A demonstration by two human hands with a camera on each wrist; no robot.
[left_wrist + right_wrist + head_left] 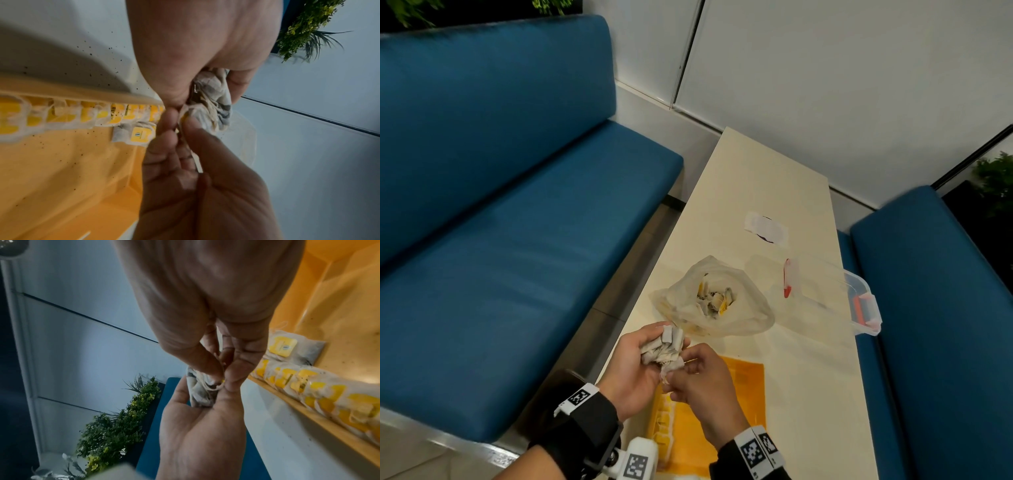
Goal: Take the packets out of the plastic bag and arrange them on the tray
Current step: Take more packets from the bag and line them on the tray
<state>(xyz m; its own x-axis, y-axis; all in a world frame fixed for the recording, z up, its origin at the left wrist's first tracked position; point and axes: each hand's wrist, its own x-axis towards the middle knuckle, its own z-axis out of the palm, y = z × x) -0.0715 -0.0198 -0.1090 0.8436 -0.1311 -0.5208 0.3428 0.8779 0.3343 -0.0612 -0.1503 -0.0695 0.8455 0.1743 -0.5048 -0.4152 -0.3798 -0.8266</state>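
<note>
Above the near end of the orange tray (743, 387), my left hand (635, 363) grips a bunch of white tea-bag packets (664, 347). My right hand (700, 380) pinches one packet at the bunch's lower edge between thumb and fingertips. In the left wrist view the bunch (213, 99) sits under the left palm, and a row of yellow-labelled packets (82, 113) lies along the tray's rim. The right wrist view shows that row (308, 386) with one more packet (287, 347) beside it. The plastic bag (743, 308) lies open on the table beyond my hands, several packets inside.
A clear plastic box with red latches (859, 301) stands at the table's right edge beside the bag. A white label (767, 228) lies farther back on the cream table (756, 171). Blue benches (517, 240) flank the table on both sides.
</note>
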